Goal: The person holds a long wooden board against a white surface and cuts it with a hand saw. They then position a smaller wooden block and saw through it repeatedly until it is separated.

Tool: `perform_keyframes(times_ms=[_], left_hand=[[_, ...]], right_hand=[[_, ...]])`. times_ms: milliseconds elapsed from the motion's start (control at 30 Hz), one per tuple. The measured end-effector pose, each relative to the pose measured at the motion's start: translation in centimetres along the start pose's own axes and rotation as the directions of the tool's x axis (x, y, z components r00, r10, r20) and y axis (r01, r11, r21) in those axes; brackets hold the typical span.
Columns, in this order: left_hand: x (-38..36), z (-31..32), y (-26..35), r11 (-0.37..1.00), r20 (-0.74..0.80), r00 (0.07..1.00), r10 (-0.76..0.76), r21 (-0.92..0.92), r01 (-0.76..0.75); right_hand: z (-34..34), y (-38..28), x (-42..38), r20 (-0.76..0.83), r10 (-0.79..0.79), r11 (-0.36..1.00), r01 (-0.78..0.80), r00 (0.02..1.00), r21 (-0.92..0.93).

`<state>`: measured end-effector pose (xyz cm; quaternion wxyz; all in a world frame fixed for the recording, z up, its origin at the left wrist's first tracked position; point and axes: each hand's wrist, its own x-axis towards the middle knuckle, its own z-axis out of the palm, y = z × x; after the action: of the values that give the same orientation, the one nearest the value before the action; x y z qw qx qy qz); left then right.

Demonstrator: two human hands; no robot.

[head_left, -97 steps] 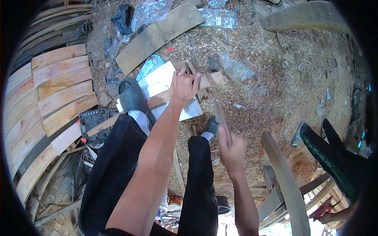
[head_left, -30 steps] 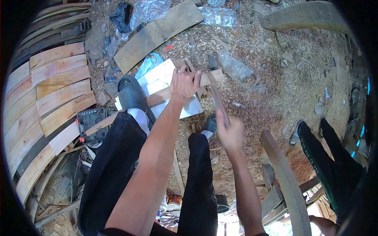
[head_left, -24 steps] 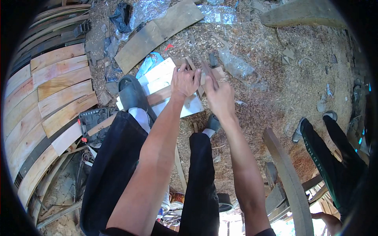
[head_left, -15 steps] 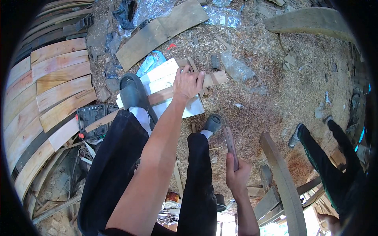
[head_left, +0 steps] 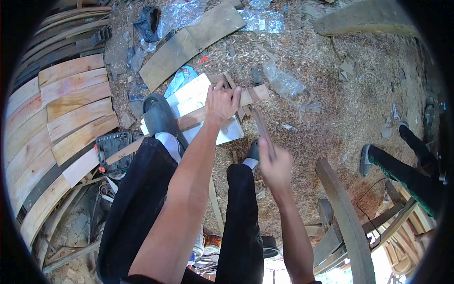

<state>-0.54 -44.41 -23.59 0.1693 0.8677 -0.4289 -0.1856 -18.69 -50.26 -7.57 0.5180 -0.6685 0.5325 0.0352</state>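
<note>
My left hand [head_left: 222, 102] is closed over a narrow wooden strip [head_left: 259, 93], its fingers bent over the far edge. Under the strip lies a white board [head_left: 230, 134] with small wood pieces at its far side. A dark clog [head_left: 158, 116] on my left foot rests at the left part of the board, by the strip. In my right hand [head_left: 278, 165], blurred by motion, is a long, narrow, flat brown-grey tool [head_left: 261, 127]. Its far end points up towards the strip's right end, a little below it; its exact kind I cannot tell.
Curved planks [head_left: 78, 113] are stacked at the left, near an open black tool case [head_left: 116, 147]. A long flat board [head_left: 189, 45] lies beyond the white board. At the right, a thick beam [head_left: 343, 208] stands before another person's legs [head_left: 397, 165]. Wood chips cover the ground.
My right hand has moved up and left, bringing the tool's end nearer the wooden strip. My left hand keeps its hold. The other person's legs have shifted at the right.
</note>
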Motion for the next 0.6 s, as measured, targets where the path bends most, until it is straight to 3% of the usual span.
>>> perform_keyframes(times_ms=[167, 233, 300, 433, 533, 600], left_hand=[[-0.3, 0.0, -0.1, 1.000, -0.027, 1.000, 0.011, -0.011, -0.011], [-0.1, 0.2, -0.2, 1.000, -0.034, 0.999, 0.027, 0.013, -0.027], [0.1, -0.1, 0.0, 0.999, -0.041, 0.999, 0.031, -0.008, -0.032], [-0.1, -0.1, 0.0, 1.000, -0.033, 0.999, 0.028, 0.002, -0.028], [-0.2, 0.1, -0.1, 1.000, -0.022, 0.999, 0.030, 0.008, -0.029], [-0.2, 0.2, 0.1, 1.000, -0.003, 1.000, 0.024, 0.011, -0.024]], right_hand=[[-4.7, 1.0, -8.6, 0.033, 0.155, 0.983, -0.151, 0.987, -0.107], [-4.3, 0.5, -7.2, 0.053, 0.131, 0.980, -0.121, 0.990, -0.160], [-2.3, 0.6, -3.2, 0.054, -0.027, 0.995, 0.033, 0.998, -0.096], [4.6, -0.2, 7.7, -0.073, -0.209, 0.975, 0.202, 0.975, -0.098], [4.9, -1.9, 9.4, -0.040, -0.087, 0.995, 0.085, 0.995, -0.055], [3.1, -1.3, 6.7, -0.021, -0.103, 0.991, 0.100, 0.994, -0.091]])
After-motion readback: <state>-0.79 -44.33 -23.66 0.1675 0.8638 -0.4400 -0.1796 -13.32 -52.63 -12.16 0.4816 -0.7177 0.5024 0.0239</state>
